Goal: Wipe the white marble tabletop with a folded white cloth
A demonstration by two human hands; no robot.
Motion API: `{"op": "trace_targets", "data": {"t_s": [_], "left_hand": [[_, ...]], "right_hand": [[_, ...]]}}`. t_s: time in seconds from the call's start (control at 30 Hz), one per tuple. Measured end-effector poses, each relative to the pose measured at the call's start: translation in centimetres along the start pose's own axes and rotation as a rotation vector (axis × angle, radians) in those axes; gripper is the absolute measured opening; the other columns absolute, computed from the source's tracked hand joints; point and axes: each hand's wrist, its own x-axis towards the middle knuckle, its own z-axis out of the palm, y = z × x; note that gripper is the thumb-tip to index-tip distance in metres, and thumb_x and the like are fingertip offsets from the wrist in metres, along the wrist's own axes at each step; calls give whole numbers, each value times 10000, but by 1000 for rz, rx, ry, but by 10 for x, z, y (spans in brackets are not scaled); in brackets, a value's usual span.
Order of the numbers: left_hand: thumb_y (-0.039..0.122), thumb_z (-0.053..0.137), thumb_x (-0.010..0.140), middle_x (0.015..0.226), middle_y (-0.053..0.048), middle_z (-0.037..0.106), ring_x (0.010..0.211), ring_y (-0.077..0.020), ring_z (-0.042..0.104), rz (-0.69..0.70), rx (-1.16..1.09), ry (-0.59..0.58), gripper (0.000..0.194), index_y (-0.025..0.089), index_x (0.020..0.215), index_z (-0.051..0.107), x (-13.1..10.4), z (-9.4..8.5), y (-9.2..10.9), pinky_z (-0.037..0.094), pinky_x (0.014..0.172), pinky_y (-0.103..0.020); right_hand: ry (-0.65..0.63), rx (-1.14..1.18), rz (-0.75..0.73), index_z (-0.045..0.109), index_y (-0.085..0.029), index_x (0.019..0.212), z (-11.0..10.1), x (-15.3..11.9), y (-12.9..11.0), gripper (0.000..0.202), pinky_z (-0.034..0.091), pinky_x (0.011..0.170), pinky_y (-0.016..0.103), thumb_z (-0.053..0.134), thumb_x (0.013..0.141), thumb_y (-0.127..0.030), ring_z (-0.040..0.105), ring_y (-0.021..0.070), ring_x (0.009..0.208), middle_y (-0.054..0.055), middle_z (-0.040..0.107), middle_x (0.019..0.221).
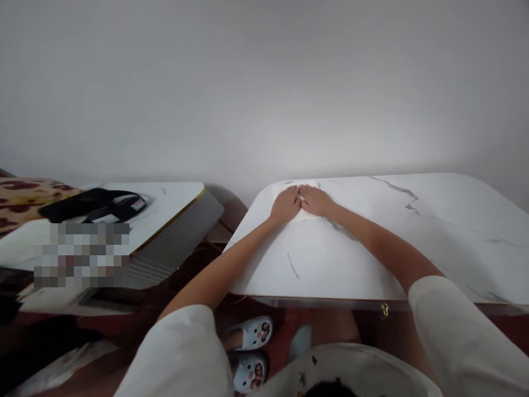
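Observation:
Both arms reach forward over a white marble-patterned table. My left hand lies flat near the table's far left corner, fingers stretched out. Beside it, my right hand also rests flat, its fingertips meeting those of the left. Under the two hands is a thin white sheet, perhaps a tissue or cloth; its edges show in front of and behind the hands. The hands cover most of it.
To the left, across a gap, stands a second white table with a black strapped item on it. A patterned fabric lies beyond. A plain wall runs behind both tables. Slippered feet show on the red floor below.

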Motion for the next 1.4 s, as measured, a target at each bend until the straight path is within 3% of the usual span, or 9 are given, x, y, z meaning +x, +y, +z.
{"op": "trace_targets", "data": {"t_s": [0.13, 0.23, 0.37, 0.5, 0.7, 0.9, 1.1, 1.23, 1.4], "left_hand": [[192, 327, 852, 1382, -134, 505, 1310, -252, 428, -10, 0, -7, 489, 84, 1301, 489, 34, 13, -34, 308, 1120, -413], [192, 330, 859, 1388, -138, 496, 1313, -245, 422, -6, 13, -32, 478, 81, 1296, 488, 64, 22, -43, 298, 1122, -393], [191, 345, 872, 1347, -144, 535, 1269, -244, 471, 51, -3, -77, 434, 92, 1255, 523, 99, 35, -27, 337, 1094, -378], [187, 346, 868, 1362, -166, 517, 1280, -245, 458, 189, -12, -92, 464, 52, 1287, 492, 109, 42, 2, 321, 1104, -371], [189, 328, 863, 1429, -193, 436, 1341, -255, 386, 278, 25, -75, 531, 12, 1357, 406, 64, 31, 34, 292, 1123, -408], [199, 305, 880, 1448, -175, 418, 1358, -253, 367, 208, 53, -83, 528, 42, 1377, 394, -23, -3, 65, 288, 1126, -422], [210, 296, 895, 1477, -170, 376, 1380, -268, 325, 80, 65, -154, 548, 12, 1402, 364, -105, -45, 114, 269, 1139, -417], [217, 317, 891, 1480, -155, 377, 1384, -256, 322, 41, 5, -164, 536, 47, 1395, 381, -124, -53, 148, 274, 1139, -421], [218, 331, 889, 1476, -161, 381, 1383, -254, 323, 28, -69, -163, 535, 35, 1387, 392, -97, -39, 174, 263, 1144, -410]], "right_hand": [[27, 4, 23, 421, 26, 1360, 12, 40, 18, 514, 260, 1105, 349, 358, 910, -213, 382, 252, 1329, 189, 443, 1428], [37, 4, 56, 429, 28, 1349, 15, 57, 36, 507, 270, 1092, 342, 350, 906, -205, 403, 247, 1305, 186, 467, 1407], [29, -31, 155, 455, 21, 1323, 10, 49, 65, 492, 303, 1057, 364, 339, 896, -194, 441, 264, 1254, 195, 509, 1358], [27, -90, 227, 398, 58, 1359, 3, 18, 78, 536, 267, 1077, 398, 315, 901, -209, 374, 296, 1315, 232, 439, 1412], [59, -106, 252, 344, 69, 1390, -5, -34, 48, 591, 241, 1096, 499, 261, 898, -249, 307, 332, 1367, 250, 356, 1466], [54, -102, 171, 374, 74, 1373, -19, -87, -17, 582, 268, 1109, 475, 281, 906, -261, 328, 330, 1362, 247, 380, 1453], [27, -17, 109, 352, 54, 1394, -41, -147, -73, 592, 260, 1130, 475, 288, 904, -271, 295, 313, 1386, 233, 356, 1473], [0, 35, 92, 352, 11, 1411, -52, -183, -73, 593, 272, 1129, 477, 298, 909, -298, 276, 295, 1398, 206, 335, 1492], [-6, 24, 59, 364, -49, 1419, -56, -196, -27, 582, 299, 1116, 488, 321, 913, -331, 310, 285, 1385, 175, 374, 1480]]}}
